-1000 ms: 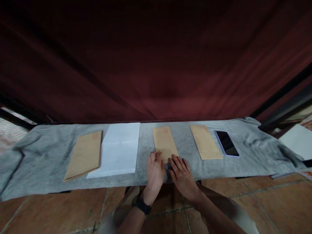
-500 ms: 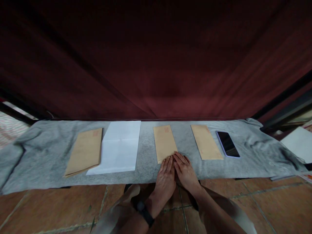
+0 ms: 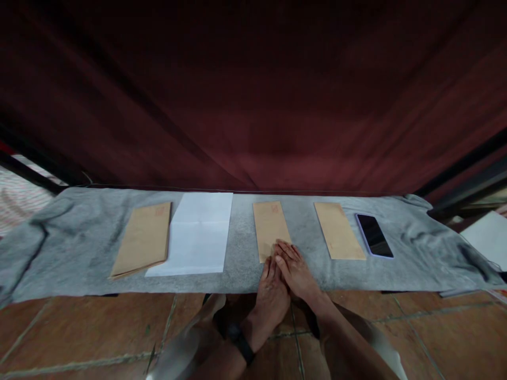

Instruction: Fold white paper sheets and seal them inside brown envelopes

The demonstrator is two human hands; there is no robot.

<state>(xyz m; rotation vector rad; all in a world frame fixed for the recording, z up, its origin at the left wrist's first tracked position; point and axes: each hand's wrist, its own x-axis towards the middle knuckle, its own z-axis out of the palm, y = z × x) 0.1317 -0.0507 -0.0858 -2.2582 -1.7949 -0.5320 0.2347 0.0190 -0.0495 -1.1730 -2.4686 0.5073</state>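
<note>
Envelopes and paper on a grey-draped worktop [image 3: 241,243], seen from the wearer's head. Far left: a stack of brown envelopes [image 3: 142,237], its right side lying over the near left part of a white sheet [image 3: 200,237], which shows a crease across its middle. Centre: a single brown envelope [image 3: 272,224], flat and directly ahead of the hands, its long axis running away from the wearer, with the near end slightly to the right. The left hand [image 3: 273,295], a dark watch [image 3: 241,343] at its wrist, has its fingertips at the near edge; the right hand [image 3: 296,272] partly overlaps those fingers and reaches farther up, over the near right corner, so it is the nearer to the envelope's middle. The hands are together, fingers extended, clamped on nothing. Right: another brown envelope [image 3: 340,232], then a phone [image 3: 374,236] just beside it
</note>
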